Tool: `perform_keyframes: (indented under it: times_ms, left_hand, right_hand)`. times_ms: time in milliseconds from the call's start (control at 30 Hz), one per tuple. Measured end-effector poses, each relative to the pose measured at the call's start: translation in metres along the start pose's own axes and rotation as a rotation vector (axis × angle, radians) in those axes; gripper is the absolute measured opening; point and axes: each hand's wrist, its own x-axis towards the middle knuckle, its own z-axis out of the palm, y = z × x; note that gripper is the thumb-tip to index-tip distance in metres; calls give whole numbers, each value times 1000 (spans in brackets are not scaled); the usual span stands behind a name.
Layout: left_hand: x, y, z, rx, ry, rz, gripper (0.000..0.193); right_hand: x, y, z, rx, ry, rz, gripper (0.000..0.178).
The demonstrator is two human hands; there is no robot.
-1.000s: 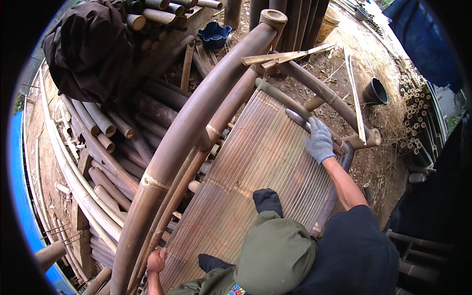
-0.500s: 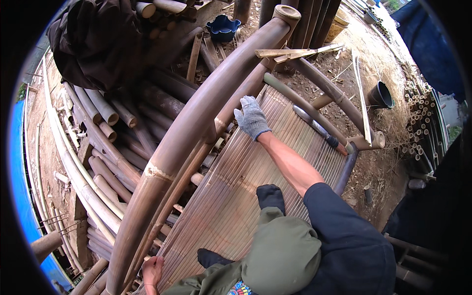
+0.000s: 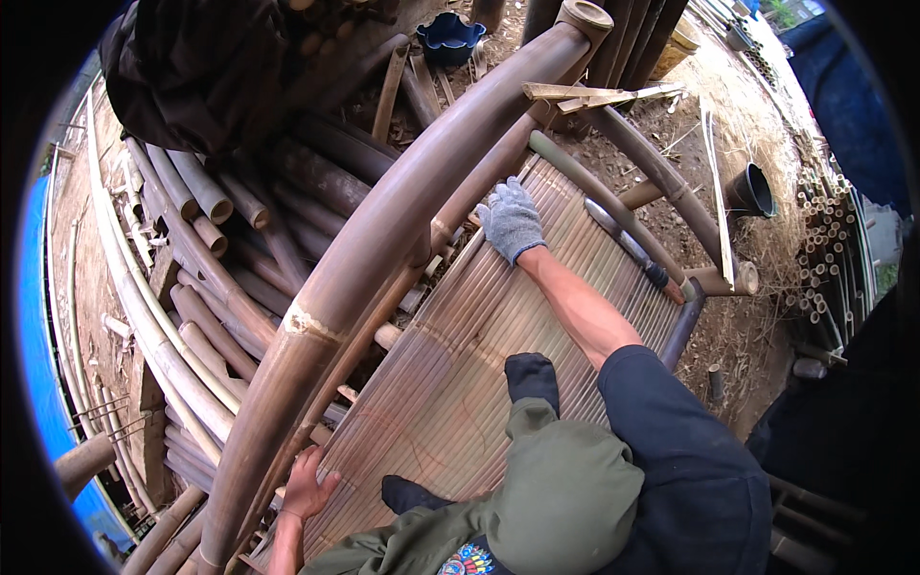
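Bamboo slats (image 3: 436, 369) lie side by side as the seat of a large brown bamboo bench frame (image 3: 383, 225). My right hand (image 3: 513, 222), in a grey knit glove, sits at the far left edge of the slats, its fingers curled over the outermost ones. Bare, my left hand (image 3: 309, 487) touches the near end of that same edge, thumb held apart from the fingers. What its fingertips touch is partly hidden. A long knife (image 3: 628, 247) with a dark handle rests on the slats along the right rail, apart from both hands.
My feet in dark socks (image 3: 530, 377) stand on the slats. Thick bamboo poles (image 3: 287, 206) are piled left of the bench. Split strips (image 3: 613, 96) lie across its far end. A black bucket (image 3: 750, 192) and cut bamboo (image 3: 829, 254) are to the right, a blue basin (image 3: 450, 38) beyond.
My left hand has moved up and slightly right along the slat edge, its thumb now apart. My right hand stays near the far slat edge. The whole view has shifted slightly.
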Motion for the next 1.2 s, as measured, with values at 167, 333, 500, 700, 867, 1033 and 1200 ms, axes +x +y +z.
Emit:
perform_keyframes:
  times_ms: [167,333,500,700,867,1033,1200]
  left_hand:
    - [60,81,-35,49,-176,294,53]
    - [179,219,1,-118,176,431,51]
    - [303,286,46,-321,565,235,42]
    - [372,319,54,-280,462,-144,36]
    - [375,323,65,-317,617,-109,39]
    - [376,308,73,-217,609,-24,34]
    - [364,329,57,-12,411,-3,64]
  right_hand:
    - [6,-2,-14,-203,158,-56,43]
    - [11,-4,-37,15,208,65,24]
    - [-12,66,-59,141,142,-31,23]
    - [-36,76,-68,163,39,-234,34]
    - [-22,58,-60,48,-145,-235,19]
    - [-15,51,-54,77,-334,-336,14]
    - [-22,41,-109,989,-1089,478,14]
